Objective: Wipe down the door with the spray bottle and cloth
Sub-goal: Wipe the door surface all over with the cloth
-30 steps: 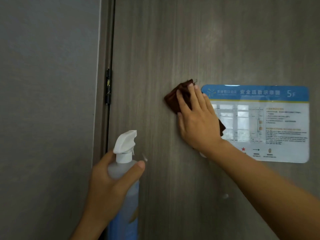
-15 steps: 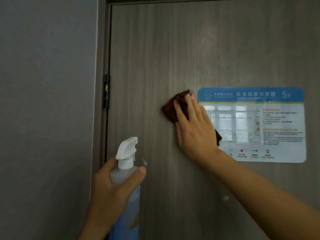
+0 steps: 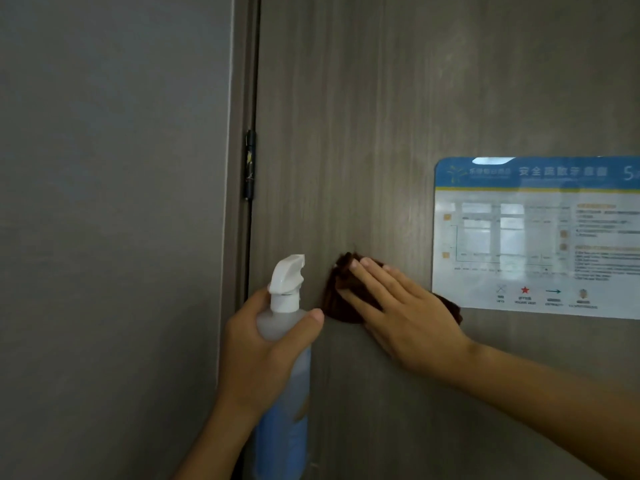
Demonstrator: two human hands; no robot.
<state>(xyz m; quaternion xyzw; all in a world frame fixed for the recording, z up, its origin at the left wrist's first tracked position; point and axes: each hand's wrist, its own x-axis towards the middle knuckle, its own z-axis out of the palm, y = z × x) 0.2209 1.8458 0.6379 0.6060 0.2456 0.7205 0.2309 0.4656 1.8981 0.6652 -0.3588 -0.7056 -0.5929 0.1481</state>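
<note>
A brown wood-grain door (image 3: 363, 116) fills the middle and right of the head view. My right hand (image 3: 405, 313) lies flat on a dark brown cloth (image 3: 337, 299) and presses it against the door, left of and below a wall plaque. My left hand (image 3: 252, 355) grips a spray bottle (image 3: 284, 375) upright near the door's hinge edge. The bottle has a white trigger head and blue liquid inside. Most of the cloth is hidden under my fingers.
A blue and white evacuation plaque (image 3: 536, 237) is fixed to the door at the right. A black hinge (image 3: 249, 164) sits on the door's left edge beside the frame. A grey wall (image 3: 104, 202) covers the left side.
My right hand has slid the cloth down and to the left, off the plaque and toward the bottle. The view has shifted so the plaque sits further right.
</note>
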